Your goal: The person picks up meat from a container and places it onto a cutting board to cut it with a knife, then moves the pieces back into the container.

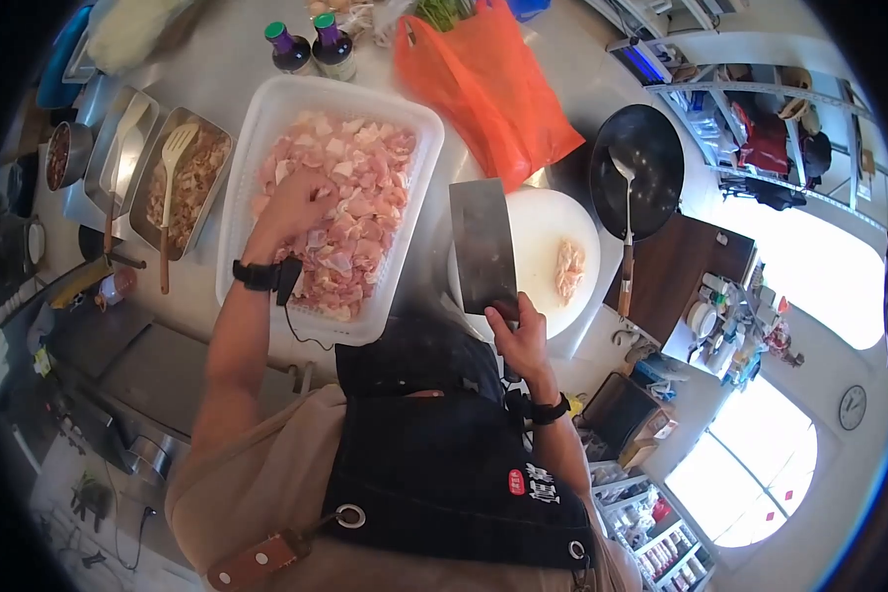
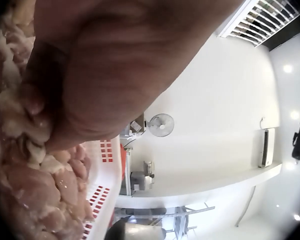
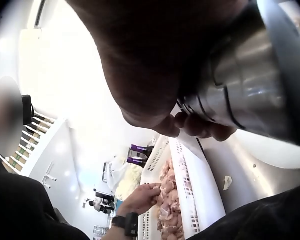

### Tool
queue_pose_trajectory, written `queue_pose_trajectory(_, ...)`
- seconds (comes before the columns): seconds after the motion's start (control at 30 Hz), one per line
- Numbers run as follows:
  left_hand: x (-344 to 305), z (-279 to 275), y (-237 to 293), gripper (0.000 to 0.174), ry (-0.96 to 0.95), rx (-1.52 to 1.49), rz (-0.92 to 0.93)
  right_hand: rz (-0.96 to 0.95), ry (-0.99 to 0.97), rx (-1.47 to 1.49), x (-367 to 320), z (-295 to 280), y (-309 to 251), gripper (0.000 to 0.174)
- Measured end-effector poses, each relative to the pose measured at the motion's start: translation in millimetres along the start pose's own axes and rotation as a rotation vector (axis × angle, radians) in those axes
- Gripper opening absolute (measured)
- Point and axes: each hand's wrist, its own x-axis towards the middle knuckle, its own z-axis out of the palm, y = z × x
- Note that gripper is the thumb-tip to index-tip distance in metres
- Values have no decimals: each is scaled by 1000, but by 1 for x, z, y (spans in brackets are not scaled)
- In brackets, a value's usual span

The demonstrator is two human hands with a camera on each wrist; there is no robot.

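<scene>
Close against my chest hangs the dark apron (image 1: 444, 464), nearer than anything else. Left of the white crate (image 1: 345, 87) sit the metal trays (image 1: 197, 116), which neither hand touches. Inside the crate, toward its near left corner, my left hand (image 1: 291, 202) is sunk into the raw chicken pieces (image 1: 365, 197), fingers and thumb curled and pinching a few of them; the wrist view shows the thumb (image 2: 32, 97) pressed into the meat. Just right of the crate, my right hand (image 1: 523, 340) is clenched round the handle of the cleaver (image 1: 481, 247), its blade held up and cutting nothing. Further right of the crate lies the round board (image 1: 548, 222), bare but for one chicken lump (image 1: 568, 271) on the side away from the crate. I judge this to be the fetching step: gathering meat to chop. As I see it, the next move calls for a firm grip on the slippery pieces, a lift clear of the crate's right wall, and a set-down on the board, with the blade kept well away from my left fingers.
</scene>
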Motion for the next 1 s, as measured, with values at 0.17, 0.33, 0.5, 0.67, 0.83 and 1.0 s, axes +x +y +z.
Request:
queue_pose_trajectory(0.17, -46, -24, 11, 15, -93, -312, 20, -18, 18, -21, -3, 0, 10, 32)
queue_pose_trajectory(0.33, -75, -43, -4, 20, 40, -687, -14, 20, -10, -50, -5, -1, 6, 33)
queue_pose_trajectory(0.5, -87, -64, -21, 30, 9, -763, 9, -6, -9, -67, -5, 3, 0, 33)
queue_pose_trajectory(0.67, -82, -43, -35, 38, 388, -308, -127, -29, -12, -84, -3, 7, 1, 32)
queue_pose_trajectory(0.83, -88, -33, -18, 45, 497, 78, -183, 1, -11, -80, -6, 11, 0, 33)
queue_pose_trajectory(1.0, -75, -14, -16, 41, 437, 325, -151, -2, -11, -118, -7, 17, 4, 35)
